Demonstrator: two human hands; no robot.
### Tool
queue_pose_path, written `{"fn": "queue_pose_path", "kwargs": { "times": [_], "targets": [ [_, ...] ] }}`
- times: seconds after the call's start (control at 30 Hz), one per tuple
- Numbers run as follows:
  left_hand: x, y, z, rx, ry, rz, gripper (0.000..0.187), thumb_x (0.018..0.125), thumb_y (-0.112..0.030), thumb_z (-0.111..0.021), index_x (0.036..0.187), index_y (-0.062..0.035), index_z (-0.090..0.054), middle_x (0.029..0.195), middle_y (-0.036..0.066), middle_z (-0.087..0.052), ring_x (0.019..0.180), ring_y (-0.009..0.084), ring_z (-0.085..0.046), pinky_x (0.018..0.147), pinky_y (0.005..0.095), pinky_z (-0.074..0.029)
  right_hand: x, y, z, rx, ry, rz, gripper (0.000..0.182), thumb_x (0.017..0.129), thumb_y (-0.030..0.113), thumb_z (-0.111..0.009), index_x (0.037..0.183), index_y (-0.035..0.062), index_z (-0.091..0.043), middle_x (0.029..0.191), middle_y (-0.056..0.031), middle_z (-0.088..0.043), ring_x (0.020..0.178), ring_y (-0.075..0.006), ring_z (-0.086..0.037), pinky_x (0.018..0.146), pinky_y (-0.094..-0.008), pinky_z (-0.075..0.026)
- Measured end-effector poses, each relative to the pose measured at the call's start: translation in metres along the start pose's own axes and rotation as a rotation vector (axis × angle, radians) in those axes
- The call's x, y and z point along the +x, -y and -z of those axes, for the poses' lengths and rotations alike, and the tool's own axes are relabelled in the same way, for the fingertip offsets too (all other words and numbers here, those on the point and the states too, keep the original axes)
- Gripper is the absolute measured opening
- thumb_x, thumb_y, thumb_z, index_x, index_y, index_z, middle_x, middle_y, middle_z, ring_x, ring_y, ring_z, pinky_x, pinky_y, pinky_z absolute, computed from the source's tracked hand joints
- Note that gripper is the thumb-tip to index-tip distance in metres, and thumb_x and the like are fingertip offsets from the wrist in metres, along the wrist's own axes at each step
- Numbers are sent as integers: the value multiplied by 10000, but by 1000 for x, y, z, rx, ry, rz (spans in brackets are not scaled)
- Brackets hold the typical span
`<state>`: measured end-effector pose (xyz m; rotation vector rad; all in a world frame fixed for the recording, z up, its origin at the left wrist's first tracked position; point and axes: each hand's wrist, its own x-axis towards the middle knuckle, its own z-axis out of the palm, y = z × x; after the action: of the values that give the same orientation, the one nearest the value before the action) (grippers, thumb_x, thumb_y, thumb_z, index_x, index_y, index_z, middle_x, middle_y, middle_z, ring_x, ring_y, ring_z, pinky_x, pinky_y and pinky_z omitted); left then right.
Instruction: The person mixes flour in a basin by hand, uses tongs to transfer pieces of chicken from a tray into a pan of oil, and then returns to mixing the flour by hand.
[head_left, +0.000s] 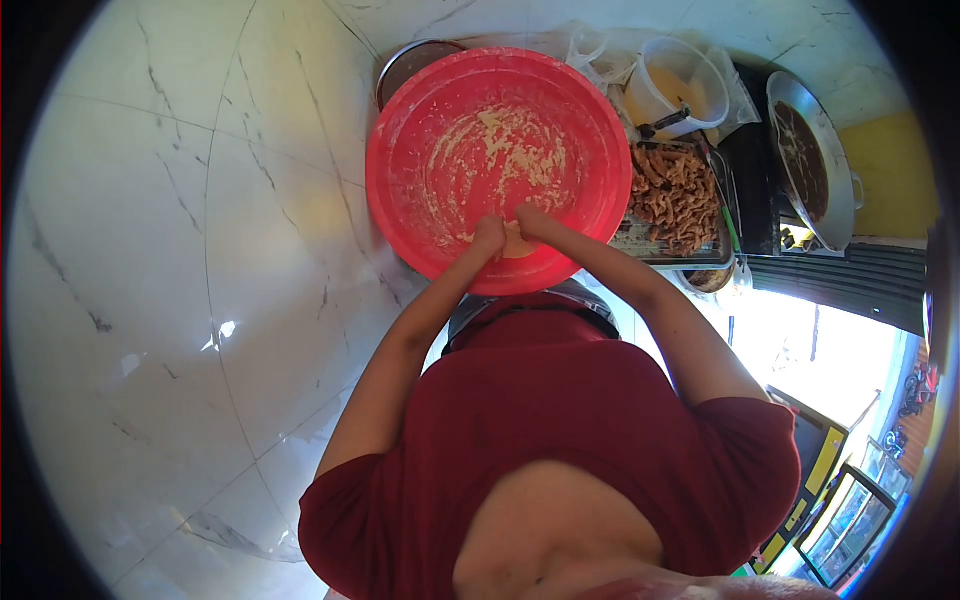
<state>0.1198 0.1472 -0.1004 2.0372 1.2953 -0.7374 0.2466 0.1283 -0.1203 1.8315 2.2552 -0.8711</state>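
Observation:
A wide red plastic basin point(395, 190) stands in front of me, its inner wall and bottom smeared with pale, crumbly dough residue point(515, 150). My left hand point(488, 236) is low inside the basin near its close rim, fingers curled. Beside it, my right hand point(534, 221) is bent over in a similar closed shape. Between and under both hands lies a pale yellowish lump of dough point(516, 244), which they grip. The fingertips are mostly hidden.
Right of the basin, a tray point(640, 245) holds browned fried strips point(678, 200). Behind it stands a white bucket point(690, 75) with yellowish contents and a dark-handled utensil. Farther right is a large metal pan point(845, 195) of dark liquid. A marbled tiled surface point(130, 300) lies left.

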Motion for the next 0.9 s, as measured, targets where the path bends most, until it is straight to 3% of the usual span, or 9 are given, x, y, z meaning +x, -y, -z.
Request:
{"fn": "queue_pose_path", "kwargs": {
  "times": [0.07, 0.17, 0.27, 0.37, 0.47, 0.57, 0.67, 0.77, 0.9],
  "targets": [
    [16, 1, -24, -123, -228, 26, 311, 630, -207, -719, 854, -3, -651, 856, 213, -631, 808, 327, -631, 653, 393, -521, -9, 15, 18, 120, 62, -72, 164, 589, 47, -683, 732, -21, -640, 754, -222, -623, 735, -310, -638, 616, -377, -514],
    [27, 10, -23, -293, -77, 73, 271, 698, -130, -646, 921, 23, -640, 866, 199, -638, 766, 266, -647, 632, 379, -509, 10, 5, 9, 15, 192, -107, 138, 598, 46, -680, 714, -20, -644, 690, -203, -628, 659, -280, -645, 552, -364, -514],
    [119, 50, -98, -756, -163, -72, 258, 721, -129, -614, 913, 43, -626, 820, 187, -642, 733, 269, -643, 591, 370, -498, 19, -9, 12, 363, 255, -138, 148, 621, 66, -681, 737, -21, -651, 652, -152, -630, 638, -225, -642, 533, -343, -511],
    [35, 29, -25, -1054, -117, -74, 269, 764, -125, -563, 976, 38, -596, 780, 140, -638, 679, 250, -633, 556, 360, -489, 20, -9, 29, 538, 213, -278, 132, 658, 71, -671, 745, -27, -650, 647, -94, -625, 604, -175, -622, 542, -313, -511],
    [3, 35, 13, -1377, 124, -144, 313, 806, -202, -586, 1024, 23, -584, 834, 87, -629, 736, 176, -608, 601, 293, -489, 9, -15, 54, 852, 199, -119, 114, 709, 70, -640, 770, -26, -649, 673, -70, -623, 624, -141, -603, 576, -279, -504],
    [-30, 27, 35, -1545, -11, -220, 352, 804, -225, -602, 1067, 6, -562, 896, 96, -617, 829, 172, -599, 693, 285, -479, 7, -26, 71, 1191, 239, -77, 126, 735, 64, -628, 825, -22, -646, 758, -62, -631, 685, -125, -597, 629, -257, -497],
    [-9, 44, 27, -1398, -81, -154, 367, 818, -201, -594, 1097, 28, -526, 977, 142, -596, 863, 208, -597, 748, 309, -476, 11, -41, 70, 1408, 247, -99, 186, 743, 88, -635, 902, -7, -640, 824, -85, -635, 731, -138, -596, 660, -277, -492],
    [2, 66, 10, -682, -547, -64, 373, 823, -192, -587, 1110, 34, -512, 954, 168, -597, 819, 223, -600, 741, 308, -480, 29, -56, 67, 397, 131, -108, 243, 719, 93, -649, 947, 8, -632, 866, -123, -635, 745, -180, -609, 674, -316, -489],
    [-83, 59, 31, -780, -872, -55, 319, 851, -148, -547, 1136, -7, -524, 1021, 153, -605, 852, 193, -598, 762, 297, -470, 23, -47, 63, 383, -160, -133, 273, 681, 63, -643, 947, 8, -628, 883, -182, -625, 806, -248, -619, 681, -348, -480]
  ]
}}
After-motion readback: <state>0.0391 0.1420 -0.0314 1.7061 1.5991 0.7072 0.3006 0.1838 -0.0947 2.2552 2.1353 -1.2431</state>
